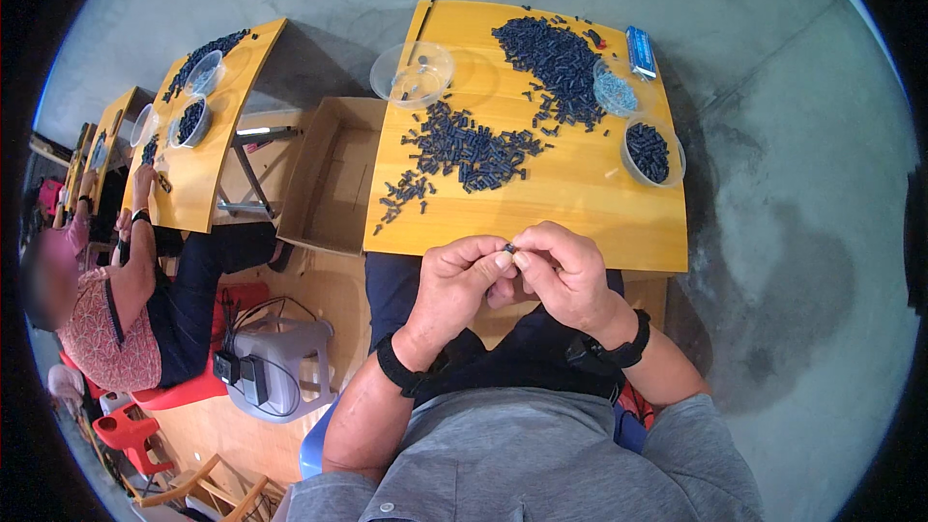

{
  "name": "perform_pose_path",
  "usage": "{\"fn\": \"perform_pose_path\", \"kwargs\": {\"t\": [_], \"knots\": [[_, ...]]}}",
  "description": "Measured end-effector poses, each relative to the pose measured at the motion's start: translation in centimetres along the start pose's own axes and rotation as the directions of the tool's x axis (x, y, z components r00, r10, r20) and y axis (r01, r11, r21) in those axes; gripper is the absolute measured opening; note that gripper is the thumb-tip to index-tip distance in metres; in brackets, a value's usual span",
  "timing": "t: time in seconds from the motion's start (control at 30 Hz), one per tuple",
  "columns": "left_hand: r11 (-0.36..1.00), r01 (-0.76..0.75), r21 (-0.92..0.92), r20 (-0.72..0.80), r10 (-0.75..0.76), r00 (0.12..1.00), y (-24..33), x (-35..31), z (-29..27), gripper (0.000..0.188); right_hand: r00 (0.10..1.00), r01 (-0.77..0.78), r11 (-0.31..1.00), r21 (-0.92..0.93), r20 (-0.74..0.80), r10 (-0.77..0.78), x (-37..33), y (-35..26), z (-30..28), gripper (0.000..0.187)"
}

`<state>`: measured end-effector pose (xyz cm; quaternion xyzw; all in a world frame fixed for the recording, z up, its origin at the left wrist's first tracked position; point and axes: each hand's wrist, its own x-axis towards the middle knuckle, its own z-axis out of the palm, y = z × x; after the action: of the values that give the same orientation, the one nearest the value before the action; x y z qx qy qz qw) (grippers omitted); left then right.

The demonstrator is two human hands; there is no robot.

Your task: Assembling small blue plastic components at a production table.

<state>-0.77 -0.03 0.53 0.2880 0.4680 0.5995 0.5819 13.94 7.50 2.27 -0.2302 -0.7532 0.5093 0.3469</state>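
Just past the near edge of the yellow table [590, 222], over my lap, both hands meet at the fingertips. A small dark piece [509, 247] is pinched between them, mostly covered by fingers. My left hand [456, 278] grips it from the left with thumb and forefinger. From the other side, my right hand [568, 275] closes on the same piece. Beyond the hands lies a pile of short black plastic parts [474, 150], with a larger pile [551, 63] behind it. At the right, a clear tub [630, 174] holds more black parts.
A clear bowl [616, 87] with small light-blue pieces and a blue-white box [640, 51] sit at the far right. A clear bowl [382, 77] stands far left. Beside the table are a cardboard box [333, 174], a grey stool [300, 343] and a seated co-worker [121, 314] at another table.
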Motion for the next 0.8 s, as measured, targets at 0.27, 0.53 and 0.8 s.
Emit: {"fn": "perform_pose_path", "kwargs": {"t": [0.27,0.53,0.8], "knots": [[0.999,0.0,0.037,0.05,-0.002,0.999,-0.2,0.1,-0.3,0.012,0.982,0.186,0.976,-0.116,0.046,-0.182,0.6,0.2,-0.6,0.007],[0.997,0.064,-0.04,0.054,-0.062,0.997,-0.9,-0.4,-0.4,0.012,0.966,0.248,0.936,-0.249,0.141,-0.218,-0.5,0.5,-0.3,0.014],[0.996,0.084,0.032,0.028,-0.085,0.996,-1.8,-0.5,-0.7,0.01,0.878,-0.461,0.886,0.042,-0.123,0.462,1.6,6.5,-2.2,0.011]]}}
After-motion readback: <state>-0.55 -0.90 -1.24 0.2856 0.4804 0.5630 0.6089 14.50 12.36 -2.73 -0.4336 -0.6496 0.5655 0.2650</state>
